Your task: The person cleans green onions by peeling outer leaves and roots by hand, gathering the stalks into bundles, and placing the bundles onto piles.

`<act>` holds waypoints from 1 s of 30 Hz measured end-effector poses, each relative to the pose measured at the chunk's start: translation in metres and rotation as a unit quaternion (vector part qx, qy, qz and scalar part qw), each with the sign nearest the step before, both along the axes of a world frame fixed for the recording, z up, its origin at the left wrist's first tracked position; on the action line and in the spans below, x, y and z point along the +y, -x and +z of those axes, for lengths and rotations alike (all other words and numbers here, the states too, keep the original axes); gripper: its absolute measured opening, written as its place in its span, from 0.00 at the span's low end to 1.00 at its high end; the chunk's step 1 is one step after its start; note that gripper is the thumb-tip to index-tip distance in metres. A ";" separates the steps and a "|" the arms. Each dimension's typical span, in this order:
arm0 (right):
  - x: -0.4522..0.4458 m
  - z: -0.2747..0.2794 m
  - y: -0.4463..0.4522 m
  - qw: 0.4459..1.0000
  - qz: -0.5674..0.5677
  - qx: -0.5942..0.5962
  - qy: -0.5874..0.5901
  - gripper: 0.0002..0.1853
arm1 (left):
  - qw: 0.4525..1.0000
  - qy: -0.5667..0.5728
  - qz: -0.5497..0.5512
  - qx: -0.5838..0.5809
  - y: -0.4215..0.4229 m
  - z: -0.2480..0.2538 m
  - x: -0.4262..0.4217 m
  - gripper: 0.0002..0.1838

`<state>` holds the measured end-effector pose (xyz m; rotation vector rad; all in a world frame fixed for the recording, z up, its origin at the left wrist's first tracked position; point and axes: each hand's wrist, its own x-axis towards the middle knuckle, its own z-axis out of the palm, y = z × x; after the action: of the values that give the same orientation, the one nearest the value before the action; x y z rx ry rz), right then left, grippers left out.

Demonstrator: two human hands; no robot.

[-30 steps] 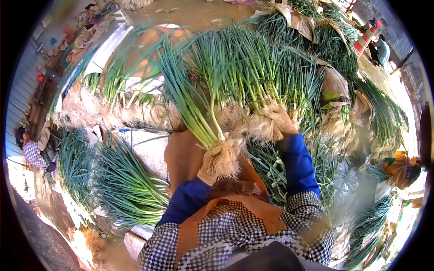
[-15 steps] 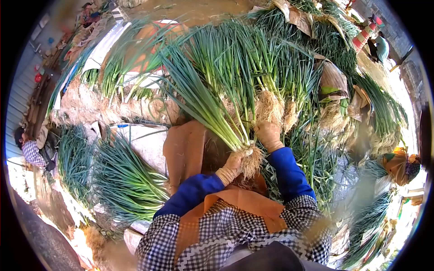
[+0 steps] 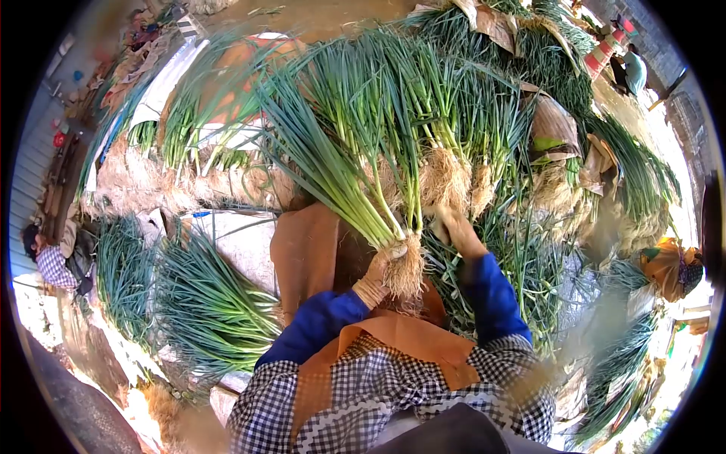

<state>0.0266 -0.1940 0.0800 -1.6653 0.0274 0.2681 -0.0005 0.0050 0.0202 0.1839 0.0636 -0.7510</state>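
Note:
My left hand (image 3: pixel 376 274) is closed around the root end of a bunch of green onions (image 3: pixel 348 193). The stalks lean up and to the left, and the pale stringy roots (image 3: pixel 404 268) hang at its right side. Just right of these stalks is my right hand (image 3: pixel 459 231), slightly blurred, its fingers loosely stretched toward the upper left with nothing visible in them. Beyond both hands stands a thick row of green onions (image 3: pixel 393 91), with bushy roots (image 3: pixel 446 181) facing me. A brown apron-like sheet (image 3: pixel 302 250) covers my lap.
To the left, a pile of green onions (image 3: pixel 215 303) lies beside a white sack (image 3: pixel 242 238). Loose leaves (image 3: pixel 522 265) spread at the right. One person (image 3: pixel 53 257) sits at far left, another (image 3: pixel 669 268) at far right, and a third (image 3: pixel 634 72) at upper right.
My right hand has moved away from the stalks, down and slightly right, its fingers loosening. A slender stalk group now stands with the bunch in my left hand, which has shifted slightly left.

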 end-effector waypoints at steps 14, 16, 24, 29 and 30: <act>0.046 -0.034 0.013 0.970 -0.176 -0.024 -0.168 0.15 | 0.996 -0.035 0.069 0.039 0.006 0.013 -0.005 0.20; 0.037 -0.050 -0.015 0.983 -0.140 -0.116 0.002 0.16 | 0.999 -0.008 0.040 0.026 0.006 0.009 -0.005 0.21; 0.060 -0.032 -0.039 0.993 -0.100 -0.045 -0.047 0.21 | 0.999 -0.035 0.034 0.002 0.004 0.005 0.002 0.21; 0.054 -0.057 -0.008 0.998 -0.017 -0.059 -0.026 0.18 | 0.998 -0.043 0.043 0.006 0.006 -0.003 -0.002 0.20; 0.053 -0.062 -0.001 0.999 0.002 -0.049 -0.021 0.18 | 0.998 -0.048 0.035 -0.004 0.005 -0.004 0.000 0.20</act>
<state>0.0278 -0.1406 0.0176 -1.6347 -0.0548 0.1889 -0.0051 0.0046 0.0159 0.2748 0.0980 -0.6768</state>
